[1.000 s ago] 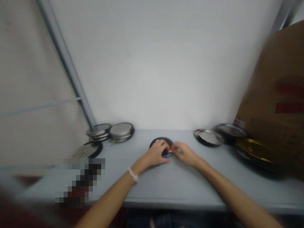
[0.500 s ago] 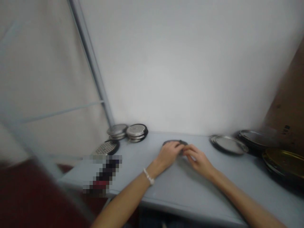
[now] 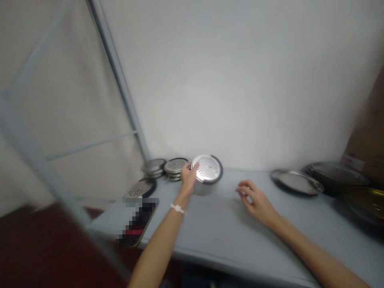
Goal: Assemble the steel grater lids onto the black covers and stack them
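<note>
My left hand point(image 3: 189, 176) grips a round perforated metal disc with a black rim point(image 3: 207, 169) by its left edge, thumb on the top face. The disc is tilted toward me and raised above the table. Just left of it stands a stack of similar perforated discs point(image 3: 176, 165), and beside that another stack of round metal pieces point(image 3: 154, 166). My right hand point(image 3: 255, 202) hovers over the table, fingers loosely curled and apart from the thumb, with nothing visible in it.
The grey table point(image 3: 210, 228) runs along a white wall. A single perforated disc point(image 3: 140, 189) and a pixelated phone-like object point(image 3: 141, 222) lie at left, near a metal frame point(image 3: 120, 76). Round metal plates point(image 3: 297, 182), darker plates point(image 3: 337, 174) and a gold-coloured one point(image 3: 366, 202) sit at right.
My left hand has moved left and lifted the disc, turning its perforated face toward me. My right hand has let go and stands apart from it, a little to the right.
</note>
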Demonstrator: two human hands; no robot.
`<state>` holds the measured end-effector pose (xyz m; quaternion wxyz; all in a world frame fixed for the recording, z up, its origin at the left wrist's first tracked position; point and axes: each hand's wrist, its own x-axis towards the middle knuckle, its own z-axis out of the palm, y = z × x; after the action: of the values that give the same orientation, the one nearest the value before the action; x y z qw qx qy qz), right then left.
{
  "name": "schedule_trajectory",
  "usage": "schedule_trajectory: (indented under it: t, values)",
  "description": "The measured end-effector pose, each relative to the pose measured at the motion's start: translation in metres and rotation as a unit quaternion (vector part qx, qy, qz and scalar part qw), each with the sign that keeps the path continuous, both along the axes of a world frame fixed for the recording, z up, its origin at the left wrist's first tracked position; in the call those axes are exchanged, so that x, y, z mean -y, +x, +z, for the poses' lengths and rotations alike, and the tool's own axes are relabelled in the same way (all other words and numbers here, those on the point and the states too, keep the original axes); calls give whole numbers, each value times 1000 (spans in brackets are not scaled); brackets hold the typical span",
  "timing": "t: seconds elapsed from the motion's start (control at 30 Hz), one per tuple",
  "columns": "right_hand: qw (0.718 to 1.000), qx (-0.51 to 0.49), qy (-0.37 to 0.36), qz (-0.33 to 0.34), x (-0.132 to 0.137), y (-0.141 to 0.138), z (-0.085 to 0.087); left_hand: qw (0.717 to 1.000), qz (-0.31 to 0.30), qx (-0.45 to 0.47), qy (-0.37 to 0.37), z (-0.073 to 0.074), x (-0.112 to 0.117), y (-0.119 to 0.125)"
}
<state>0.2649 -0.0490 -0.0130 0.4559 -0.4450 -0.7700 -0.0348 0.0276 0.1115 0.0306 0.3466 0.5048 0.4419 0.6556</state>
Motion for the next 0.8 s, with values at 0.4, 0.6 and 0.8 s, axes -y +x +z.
schedule_trajectory:
  t: [0.4, 0.6, 0.8]
  values:
    - [999, 14, -43, 0, -5, 0, -10, 952, 161, 239, -100, -1, -44, -78]
    - [997, 13, -78, 5, -6, 2, -11, 941, 155, 287, -88, -6, -49, -72]
    - [995, 12, -98, 5, -5, -1, -10, 937, 160, 299, -84, -10, -53, -72]
